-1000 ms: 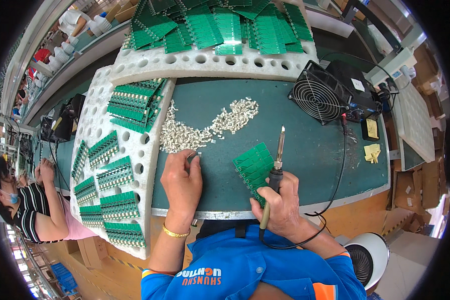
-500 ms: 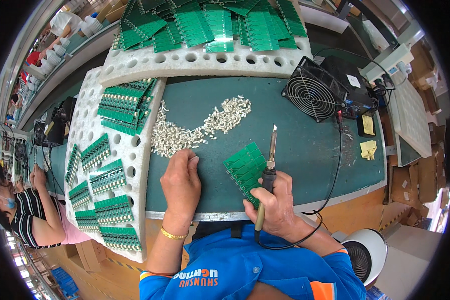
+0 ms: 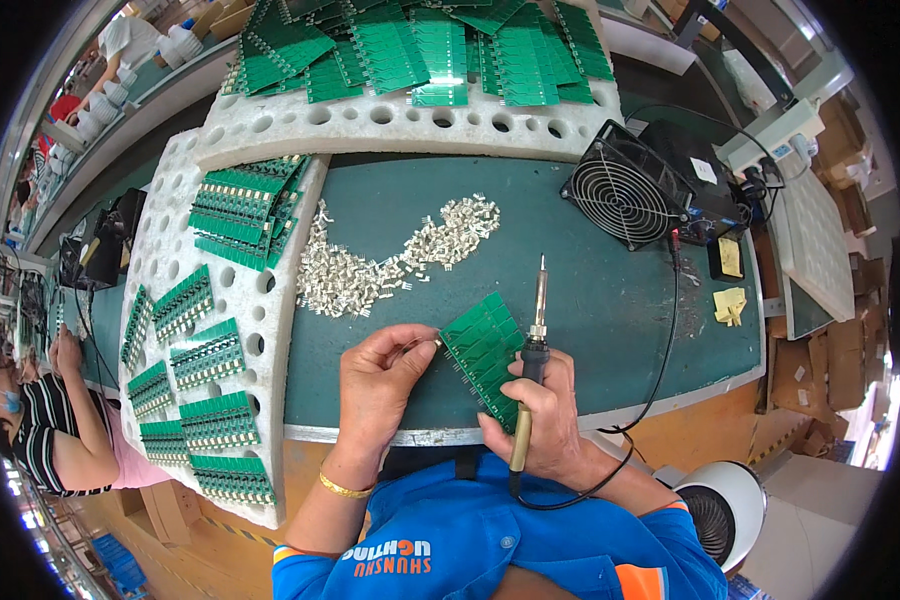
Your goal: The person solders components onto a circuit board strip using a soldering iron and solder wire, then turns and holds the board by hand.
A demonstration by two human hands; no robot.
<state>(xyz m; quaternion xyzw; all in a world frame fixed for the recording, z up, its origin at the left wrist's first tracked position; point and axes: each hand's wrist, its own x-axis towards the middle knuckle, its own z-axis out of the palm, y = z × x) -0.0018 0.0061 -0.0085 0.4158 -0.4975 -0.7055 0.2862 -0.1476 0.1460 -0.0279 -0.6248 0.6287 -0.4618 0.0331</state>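
Note:
My right hand (image 3: 550, 420) is closed round the dark handle of a soldering iron (image 3: 536, 350), whose metal tip points up and away from me. The same hand holds a green circuit board (image 3: 482, 345) tilted over the bench, with pins along its lower left edge. At the board's left corner, my left hand (image 3: 378, 385) pinches a small white connector (image 3: 437, 343), mostly hidden by thumb and finger. Beyond that hand lies a curved heap of loose white connectors (image 3: 355, 275).
White foam trays carry green boards: bare-looking ones on the far tray (image 3: 360, 135), boards with parts on the left tray (image 3: 280, 360). A fan (image 3: 625, 195) and a black power unit (image 3: 695, 175) stand back right, near a yellow sponge (image 3: 731, 258). A co-worker (image 3: 55, 430) sits at left.
My left hand has come away from the connector heap, moving right and toward me to the board's left corner, with a connector in its pinch. The board and iron have shifted slightly left.

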